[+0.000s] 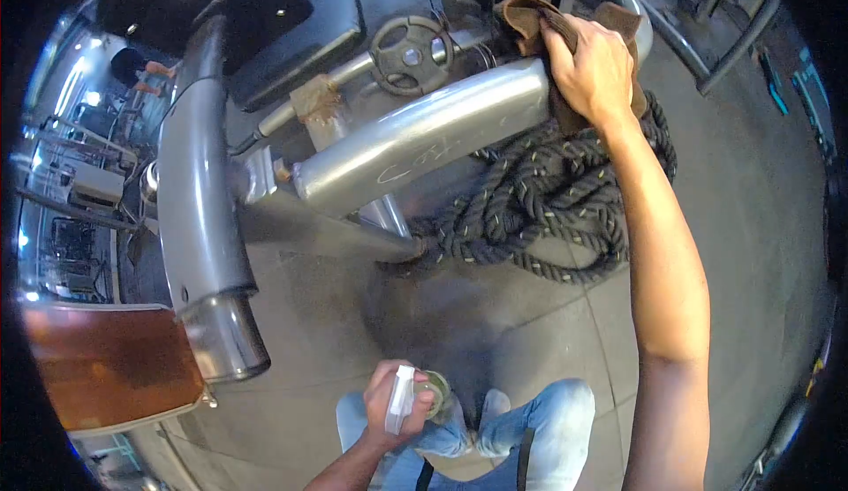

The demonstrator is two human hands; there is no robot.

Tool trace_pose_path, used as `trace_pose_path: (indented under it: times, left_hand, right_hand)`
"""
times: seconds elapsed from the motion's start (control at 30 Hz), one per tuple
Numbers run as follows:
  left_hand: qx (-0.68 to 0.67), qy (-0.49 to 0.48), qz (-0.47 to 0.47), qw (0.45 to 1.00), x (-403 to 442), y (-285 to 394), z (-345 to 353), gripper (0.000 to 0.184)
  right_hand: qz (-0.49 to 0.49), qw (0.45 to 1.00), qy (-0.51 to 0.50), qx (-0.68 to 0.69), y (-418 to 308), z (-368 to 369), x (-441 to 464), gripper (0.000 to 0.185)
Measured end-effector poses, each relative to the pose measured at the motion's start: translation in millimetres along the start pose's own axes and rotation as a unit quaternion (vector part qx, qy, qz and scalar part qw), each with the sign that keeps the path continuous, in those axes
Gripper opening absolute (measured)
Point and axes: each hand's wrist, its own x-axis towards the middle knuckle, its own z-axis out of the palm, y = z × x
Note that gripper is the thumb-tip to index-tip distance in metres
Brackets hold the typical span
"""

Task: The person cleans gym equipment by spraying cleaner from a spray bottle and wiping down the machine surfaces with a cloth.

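My right hand (594, 71) presses a brown cloth (527, 21) around the upper end of a silver metal beam (433, 124), part of a gym machine. Its fingers are closed over the cloth. Low in the view, above my knees, my left hand (386, 403) is wrapped around a spray bottle (435, 392) with a white trigger head (400, 398). The bottle's body looks greenish and is partly hidden by the fingers. Scratched marks show on the side of the beam.
A heap of thick black battle rope (539, 204) lies on the tiled floor under the beam. To the left stand a grey upright post (196, 191) and a brown panel (110, 367). A black pad (300, 58) and a weight plate (410, 55) are behind.
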Motion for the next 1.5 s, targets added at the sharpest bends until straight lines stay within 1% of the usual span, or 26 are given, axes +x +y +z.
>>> trace_pose_path:
  times: [0.03,0.13,0.17,0.3,0.4,0.43,0.47,0.5,0.57,0.6,0.67,0.7,0.8,0.83,0.97,1.03,1.13,1.17,1.2,1.27,1.3,1.33,1.4,1.43,1.47,1.5]
  left_hand:
    - [0.02,0.02,0.038,0.999,1,-14,3,0.027]
    - [0.013,0.08,0.056,0.995,3,-35,5,0.024]
    - [0.023,0.107,0.09,0.99,5,-41,8,0.019]
    - [0.041,0.144,0.112,0.982,14,-48,17,0.017]
    - [0.035,0.127,0.112,0.985,40,-30,15,0.021]
    - [0.019,0.105,0.09,0.99,51,-29,14,0.024]
    - [0.023,0.09,0.113,0.989,72,-27,15,0.024]
    - [0.03,0.072,0.128,0.989,89,-25,14,0.024]
    - [0.018,0.031,0.117,0.992,109,-12,9,0.026]
    - [0.016,0.015,0.117,0.993,117,-9,7,0.027]
    - [0.016,-0.009,0.135,0.991,138,-5,4,0.028]
    - [0.049,-0.029,0.144,0.988,146,-3,0,0.029]
    - [0.056,-0.072,0.084,0.992,157,0,-6,0.029]
    - [0.075,-0.086,0.086,0.99,162,3,-7,0.03]
    - [0.091,-0.107,0.092,0.986,175,3,-4,0.032]
    - [0.077,-0.107,0.105,0.986,178,-2,3,0.032]
    - [0.08,-0.092,0.161,0.979,176,-3,12,0.032]
    - [0.053,-0.075,0.154,0.984,171,-5,16,0.032]
    - [0.047,-0.064,0.16,0.984,164,-11,16,0.032]
    - [0.024,-0.027,0.176,0.984,149,-21,24,0.032]
    - [0.055,0.001,0.191,0.98,146,-13,27,0.031]
    - [0.01,0.02,0.165,0.986,145,-7,30,0.031]
    - [0.024,0.06,0.2,0.978,140,-4,35,0.031]
    - [0.048,0.073,0.229,0.97,139,-1,36,0.029]
    - [0.075,0.085,0.252,0.961,135,2,36,0.027]
    - [0.05,0.1,0.24,0.964,130,6,38,0.023]
  right_hand:
    - [0.009,1.0,-0.001,0.012,2,0,2,0.035]
    - [0.035,0.999,-0.003,0.029,-6,-2,-1,0.035]
    - [0.041,0.999,-0.005,0.03,-8,-4,-1,0.035]
    - [0.025,0.999,0.004,0.025,-4,-2,-1,0.035]
    - [-0.011,0.999,-0.001,0.042,-4,-5,-3,0.034]
    - [-0.002,0.999,-0.001,0.042,-1,-1,-2,0.032]
    - [-0.031,0.999,0.025,0.026,2,3,-4,0.028]
    - [-0.017,0.999,0.041,0.016,-5,-2,-6,0.025]
    - [-0.017,0.999,0.021,0.03,-10,-5,-7,0.022]
    - [-0.025,0.998,0.044,0.031,-9,-4,-8,0.023]
    - [-0.04,0.998,0.014,0.039,-6,-7,-6,0.027]
    - [-0.034,0.998,0.009,0.056,-7,-9,-6,0.027]
    - [-0.032,0.996,-0.017,0.086,-6,-14,-1,0.033]
    - [-0.033,0.995,-0.031,0.09,-2,-14,0,0.039]
    - [-0.041,0.992,-0.043,0.108,0,-15,0,0.043]
    - [-0.034,0.994,-0.041,0.093,0,-15,-1,0.04]
    - [-0.01,0.997,-0.027,0.078,-10,-14,-5,0.034]
    - [-0.02,0.998,-0.02,0.055,-16,-13,-4,0.031]
    - [-0.013,0.998,-0.042,0.034,-27,-15,-2,0.032]
    - [-0.03,0.999,-0.014,0.014,-38,-14,-6,0.028]
    - [-0.04,0.999,0.002,0.008,-35,-10,-8,0.029]
    - [-0.047,0.998,0.029,0.0,-30,-6,-9,0.031]
    - [-0.052,0.996,0.069,-0.027,-30,-1,-11,0.029]
    - [-0.023,0.998,0.049,-0.035,-32,-2,-13,0.026]
    - [-0.04,0.996,0.078,-0.022,-26,7,-14,0.031]
    - [0.061,0.993,-0.093,0.049,-55,-35,-6,0.026]
